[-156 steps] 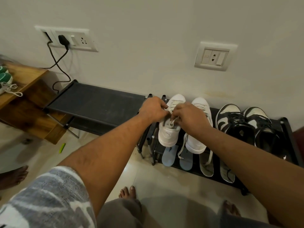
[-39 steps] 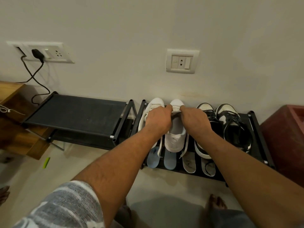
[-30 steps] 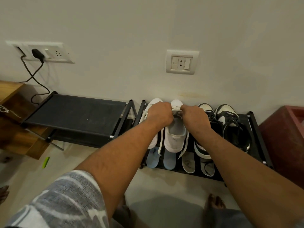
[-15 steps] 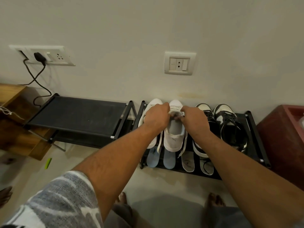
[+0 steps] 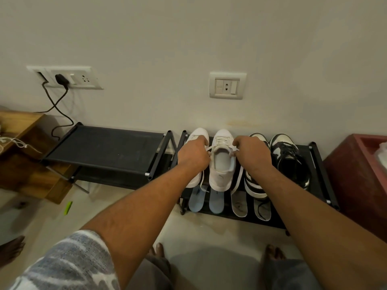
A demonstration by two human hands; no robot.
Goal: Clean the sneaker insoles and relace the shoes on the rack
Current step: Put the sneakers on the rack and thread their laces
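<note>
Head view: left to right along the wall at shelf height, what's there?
Wooden table → black rack → first white sneaker → second white sneaker → first black-and-white sneaker → second black-and-white sneaker → red box.

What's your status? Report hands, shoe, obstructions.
Copy: left hand and right hand pinch the lace, ends drawn apart. Target white sneaker on rack, no knot visible. Obstructions: second white sneaker, black-and-white sneaker crowd either side.
</note>
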